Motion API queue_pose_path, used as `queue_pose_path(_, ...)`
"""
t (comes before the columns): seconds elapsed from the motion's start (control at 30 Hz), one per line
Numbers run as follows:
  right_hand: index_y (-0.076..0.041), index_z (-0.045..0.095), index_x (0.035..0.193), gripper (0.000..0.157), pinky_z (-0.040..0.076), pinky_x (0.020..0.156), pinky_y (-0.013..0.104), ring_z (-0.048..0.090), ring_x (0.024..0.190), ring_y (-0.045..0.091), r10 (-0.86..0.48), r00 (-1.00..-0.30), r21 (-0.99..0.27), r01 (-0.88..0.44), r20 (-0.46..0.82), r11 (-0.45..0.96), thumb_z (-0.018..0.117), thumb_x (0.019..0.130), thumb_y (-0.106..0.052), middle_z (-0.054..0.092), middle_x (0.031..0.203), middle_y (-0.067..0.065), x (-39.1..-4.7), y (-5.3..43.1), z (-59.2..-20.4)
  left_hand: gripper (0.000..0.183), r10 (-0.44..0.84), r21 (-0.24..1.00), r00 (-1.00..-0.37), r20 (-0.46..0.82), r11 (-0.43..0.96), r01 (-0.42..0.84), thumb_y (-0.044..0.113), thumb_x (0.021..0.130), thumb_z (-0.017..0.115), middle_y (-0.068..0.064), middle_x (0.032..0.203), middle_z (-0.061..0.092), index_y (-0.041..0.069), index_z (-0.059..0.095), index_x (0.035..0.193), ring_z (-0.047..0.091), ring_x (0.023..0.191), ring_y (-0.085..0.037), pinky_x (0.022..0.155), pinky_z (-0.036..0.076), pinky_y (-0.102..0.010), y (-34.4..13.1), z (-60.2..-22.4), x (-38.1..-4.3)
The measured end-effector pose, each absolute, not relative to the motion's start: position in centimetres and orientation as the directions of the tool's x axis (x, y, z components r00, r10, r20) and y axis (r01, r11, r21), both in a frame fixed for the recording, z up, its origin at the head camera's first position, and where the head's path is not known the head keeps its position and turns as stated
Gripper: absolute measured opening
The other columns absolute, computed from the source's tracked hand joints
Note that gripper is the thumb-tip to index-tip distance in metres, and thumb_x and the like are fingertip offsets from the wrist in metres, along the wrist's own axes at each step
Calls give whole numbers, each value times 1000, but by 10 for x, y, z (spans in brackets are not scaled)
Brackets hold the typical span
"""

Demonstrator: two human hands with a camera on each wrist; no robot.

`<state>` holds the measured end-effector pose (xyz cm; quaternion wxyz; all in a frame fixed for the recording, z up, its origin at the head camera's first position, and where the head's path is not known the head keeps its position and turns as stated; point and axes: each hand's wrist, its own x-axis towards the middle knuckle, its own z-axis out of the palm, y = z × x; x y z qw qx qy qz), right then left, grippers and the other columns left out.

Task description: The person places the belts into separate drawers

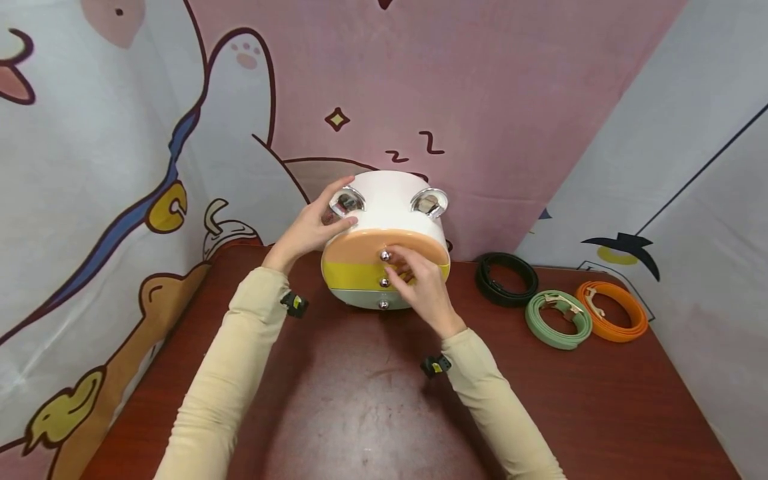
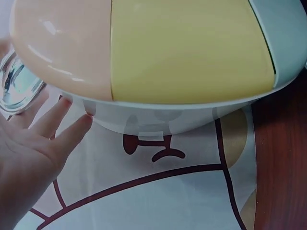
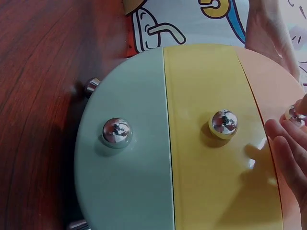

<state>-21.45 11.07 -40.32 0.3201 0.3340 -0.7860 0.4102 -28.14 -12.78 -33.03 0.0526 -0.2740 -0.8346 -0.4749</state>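
Note:
A small white drawer cabinet (image 1: 387, 207) stands at the back of the table, its front banded in orange, yellow and green drawers. Each drawer bears a round chrome knob, and two chrome eye-shaped pieces sit on the upper part. My left hand (image 1: 309, 230) rests on the upper left side, thumb and fingers spread around one chrome eye piece (image 2: 19, 84). With curled fingers my right hand (image 1: 423, 283) pinches the top knob (image 3: 293, 116) on the orange drawer. Below it are the yellow drawer's knob (image 3: 224, 123) and the green drawer's knob (image 3: 116, 132). All three drawers are closed.
On the right of the dark red table (image 1: 354, 400) lie a coiled black belt (image 1: 522, 297), a green belt (image 1: 555, 340) and an orange belt (image 1: 627, 333). A cartoon-printed cloth (image 1: 480, 100) hangs close behind the cabinet.

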Motion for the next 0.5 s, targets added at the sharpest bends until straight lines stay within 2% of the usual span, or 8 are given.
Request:
queue_pose_path(0.07,1,65,112,30,52,57,25,65,68,16,-250,-571,-444,-791,782,420,74,83,1,68,88,9,-216,109,-402,72,416,792,-851,321,374,482,22,91,70,-16,103,54,37,31,150,47,72,-23,85,44,-46,-129,-329,-281)
queue_pose_path(0.1,1,65,111,31,52,56,26,65,67,16,-243,-571,-448,-792,784,414,75,82,2,68,87,9,-217,109,-402,72,420,802,-852,312,365,473,22,91,70,-14,119,54,35,31,150,52,80,-24,92,42,-47,-129,-328,-281)
queue_pose_path(0.17,1,65,109,31,52,55,26,66,65,16,-227,-571,-459,-793,789,401,76,80,2,69,85,9,-218,107,-402,73,426,822,-853,303,336,460,19,90,71,-9,143,42,30,32,151,57,101,-28,101,35,-53,-129,-328,-282)
queue_pose_path(0.23,0,65,108,32,52,55,26,66,64,16,-212,-576,-467,-788,790,401,78,79,2,69,83,8,-219,105,-403,74,430,836,-853,295,315,449,17,89,72,-9,147,39,26,32,151,55,112,-30,101,35,-54,-129,-327,-283)
queue_pose_path(0.3,0,65,107,32,52,55,26,65,64,16,-199,-580,-470,-781,790,412,78,78,2,68,81,8,-220,102,-404,74,434,843,-851,295,301,446,14,89,72,-10,147,38,23,32,151,53,116,-31,99,36,-53,-129,-327,-285)
queue_pose_path(0.33,0,65,107,31,52,55,26,65,64,15,-194,-583,-471,-777,789,418,78,78,2,68,80,8,-221,101,-404,74,436,846,-850,295,295,445,13,89,72,-13,144,41,22,32,151,55,114,-31,95,38,-52,-129,-327,-285)
queue_pose_path(0.43,1,64,106,30,51,54,25,64,63,15,-181,-584,-467,-768,791,437,77,79,3,66,77,7,-222,99,-405,72,436,846,-852,289,300,441,13,89,71,-14,132,50,25,34,149,57,99,-27,85,43,-42,-130,-327,-287)
queue_pose_path(0.5,1,64,105,29,51,54,25,64,62,16,-174,-580,-464,-768,796,441,77,79,4,66,77,8,-223,98,-406,70,437,848,-853,286,298,438,13,89,71,-14,118,56,27,35,148,56,86,-24,75,44,-34,-130,-328,-288)
